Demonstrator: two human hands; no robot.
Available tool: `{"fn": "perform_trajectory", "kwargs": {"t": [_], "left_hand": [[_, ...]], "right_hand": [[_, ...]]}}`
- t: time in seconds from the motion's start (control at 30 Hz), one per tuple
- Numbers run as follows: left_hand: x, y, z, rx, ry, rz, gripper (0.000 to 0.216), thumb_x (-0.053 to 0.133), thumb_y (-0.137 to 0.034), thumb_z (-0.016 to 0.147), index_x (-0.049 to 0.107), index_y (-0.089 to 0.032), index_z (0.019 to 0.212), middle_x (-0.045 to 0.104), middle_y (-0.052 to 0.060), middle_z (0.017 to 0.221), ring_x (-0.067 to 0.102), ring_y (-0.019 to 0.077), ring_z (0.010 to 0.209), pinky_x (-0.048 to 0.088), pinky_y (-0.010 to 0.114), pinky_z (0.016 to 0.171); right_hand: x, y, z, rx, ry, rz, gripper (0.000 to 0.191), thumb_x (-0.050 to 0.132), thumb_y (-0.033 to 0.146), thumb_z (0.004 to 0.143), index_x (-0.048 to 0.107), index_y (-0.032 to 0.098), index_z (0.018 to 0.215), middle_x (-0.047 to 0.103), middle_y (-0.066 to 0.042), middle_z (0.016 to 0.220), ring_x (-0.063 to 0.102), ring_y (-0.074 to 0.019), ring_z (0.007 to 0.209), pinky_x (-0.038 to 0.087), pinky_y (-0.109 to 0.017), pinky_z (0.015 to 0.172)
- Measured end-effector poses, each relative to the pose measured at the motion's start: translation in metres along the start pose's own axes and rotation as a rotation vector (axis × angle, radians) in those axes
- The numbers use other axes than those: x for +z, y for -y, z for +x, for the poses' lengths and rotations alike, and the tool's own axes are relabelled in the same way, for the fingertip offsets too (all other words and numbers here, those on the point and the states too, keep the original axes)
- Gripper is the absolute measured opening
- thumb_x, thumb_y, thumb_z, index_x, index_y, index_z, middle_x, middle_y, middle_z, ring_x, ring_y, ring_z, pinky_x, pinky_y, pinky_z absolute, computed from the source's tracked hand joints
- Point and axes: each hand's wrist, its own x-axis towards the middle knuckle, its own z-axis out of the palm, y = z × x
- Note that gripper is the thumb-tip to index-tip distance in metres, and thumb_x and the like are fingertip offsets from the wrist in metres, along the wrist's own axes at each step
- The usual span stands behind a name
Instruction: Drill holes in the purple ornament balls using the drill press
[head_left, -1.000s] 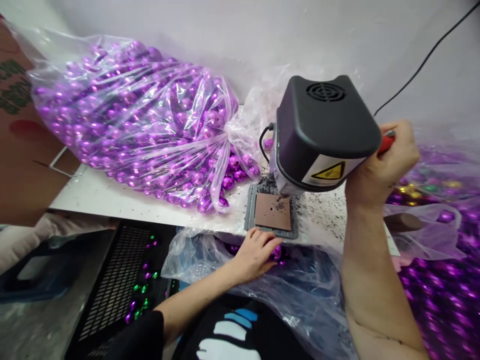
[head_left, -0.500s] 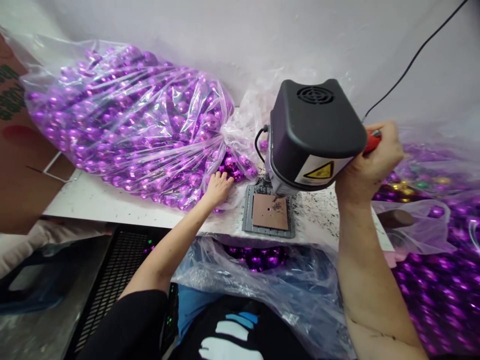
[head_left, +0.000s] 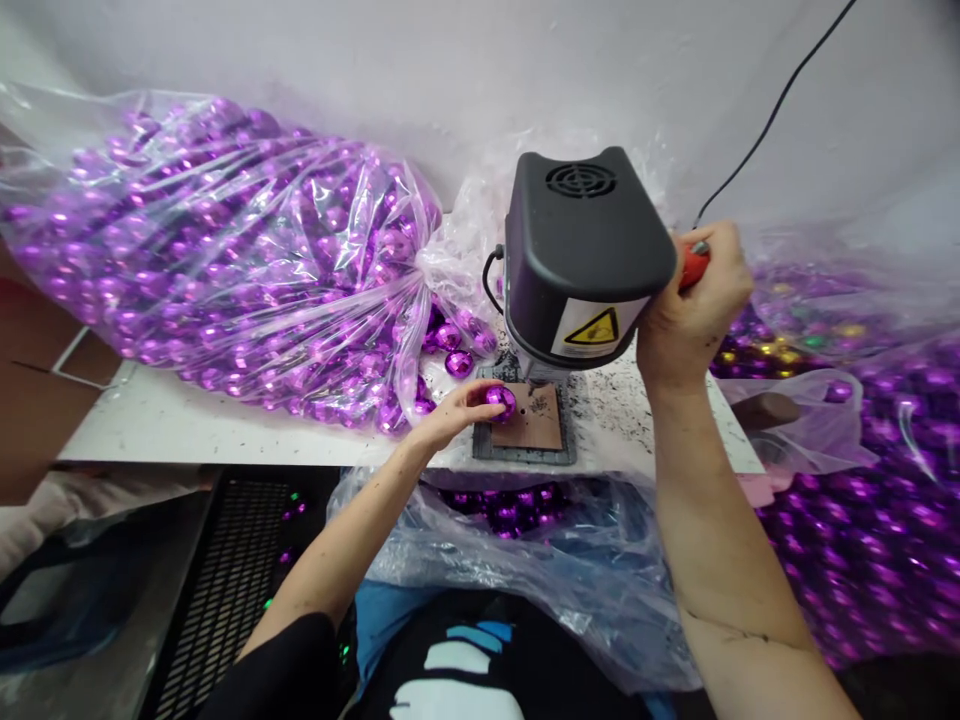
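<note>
Pinches a purple ball (head_left: 500, 400) in the left grip (head_left: 450, 415), fingers closed around it, thumb on the near side. Holds it at the left edge of the brown pad (head_left: 541, 428), just below the head of the black machine (head_left: 581, 250); cannot tell whether touching the pad or a little above it. Wraps the right grip (head_left: 694, 315) shut around the red lever (head_left: 694, 266) on the machine's right side, forearm rising from the lower right.

Under the pad, a grey base (head_left: 525, 452) at the near edge of the white table (head_left: 187, 425). Black flecks (head_left: 622, 400) scattered over the table right of the base. Left of the machine, a big clear bag (head_left: 225, 260) stuffed with purple balls, lying on its side with the mouth toward the machine and a few loose balls (head_left: 459, 362) spilling there, just behind the left grip. Below the table edge, in front of the lap, a lower bag (head_left: 517, 510) open and holding more purple balls. To the right, a heap (head_left: 877, 500) of purple balls under plastic, some gold and green among them farther back. On the floor at the left, a black crate (head_left: 232, 560). From the upper right, a black cable (head_left: 772, 110) running down behind the machine.
</note>
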Motion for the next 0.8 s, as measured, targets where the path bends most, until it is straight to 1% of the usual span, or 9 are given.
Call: {"fn": "perform_trajectory", "kwargs": {"t": [0.07,0.17,0.27,0.4,0.47,0.53,0.7,0.8], "left_hand": [[0.002,0.007,0.007,0.004,-0.009,-0.023,0.056,0.085,-0.04,0.071,0.068,-0.02,0.12,0.071,0.008,0.118,0.065,0.0228,0.109,0.049,0.041,0.101],[0.004,0.01,0.013,0.072,-0.005,0.021,0.051,0.083,-0.038,0.074,0.067,-0.019,0.118,0.071,0.007,0.117,0.066,0.0227,0.11,0.049,0.042,0.104],[0.01,0.013,0.016,0.151,-0.025,0.064,0.048,0.08,-0.037,0.077,0.063,-0.021,0.118,0.07,0.007,0.115,0.067,0.0213,0.106,0.052,0.039,0.1],[0.019,0.02,0.019,0.24,-0.115,0.151,0.047,0.076,-0.038,0.081,0.057,-0.02,0.119,0.068,0.007,0.114,0.067,0.0202,0.101,0.054,0.036,0.092],[0.024,0.023,0.02,0.279,-0.153,0.226,0.044,0.074,-0.038,0.084,0.056,-0.019,0.119,0.067,0.008,0.115,0.066,0.0205,0.101,0.053,0.036,0.092],[0.029,0.025,0.021,0.313,-0.163,0.322,0.042,0.071,-0.038,0.087,0.055,-0.019,0.12,0.066,0.008,0.117,0.065,0.0216,0.105,0.052,0.037,0.094],[0.038,0.026,0.016,0.465,-0.163,0.63,0.037,0.069,-0.033,0.091,0.053,-0.018,0.122,0.062,0.011,0.121,0.06,0.0249,0.112,0.049,0.04,0.099],[0.044,0.027,0.012,0.535,-0.139,0.739,0.035,0.066,-0.027,0.092,0.051,-0.019,0.122,0.058,0.013,0.124,0.057,0.0266,0.118,0.049,0.042,0.099]], "right_hand": [[-0.001,0.0,0.001,0.008,0.017,0.012,0.04,0.048,0.057,0.093,0.046,0.02,0.076,0.041,0.007,0.061,0.035,-0.0066,0.058,0.031,-0.026,0.059],[-0.001,0.0,0.001,0.032,0.033,0.017,0.04,0.05,0.057,0.092,0.044,0.022,0.075,0.038,0.007,0.06,0.033,-0.0074,0.058,0.03,-0.027,0.06],[-0.001,0.002,0.001,0.053,0.031,-0.004,0.039,0.049,0.057,0.092,0.041,0.023,0.074,0.04,0.006,0.061,0.033,-0.0084,0.06,0.031,-0.027,0.061],[-0.001,0.005,0.0,0.05,0.031,0.006,0.037,0.047,0.055,0.092,0.041,0.023,0.075,0.04,0.005,0.062,0.033,-0.0091,0.061,0.031,-0.027,0.062],[-0.001,0.005,0.0,0.049,0.036,0.029,0.036,0.049,0.054,0.092,0.041,0.023,0.075,0.039,0.006,0.062,0.032,-0.0089,0.061,0.031,-0.027,0.061],[-0.001,0.005,0.0,0.051,0.032,0.041,0.037,0.049,0.054,0.092,0.041,0.023,0.075,0.037,0.006,0.062,0.031,-0.0086,0.061,0.03,-0.027,0.061],[-0.001,0.004,0.0,0.047,0.018,0.023,0.038,0.048,0.056,0.092,0.041,0.022,0.076,0.04,0.005,0.064,0.032,-0.0085,0.063,0.031,-0.027,0.062],[-0.001,0.004,0.0,0.045,0.025,0.001,0.038,0.047,0.056,0.092,0.042,0.022,0.076,0.04,0.005,0.063,0.032,-0.0083,0.062,0.032,-0.026,0.062]]}}
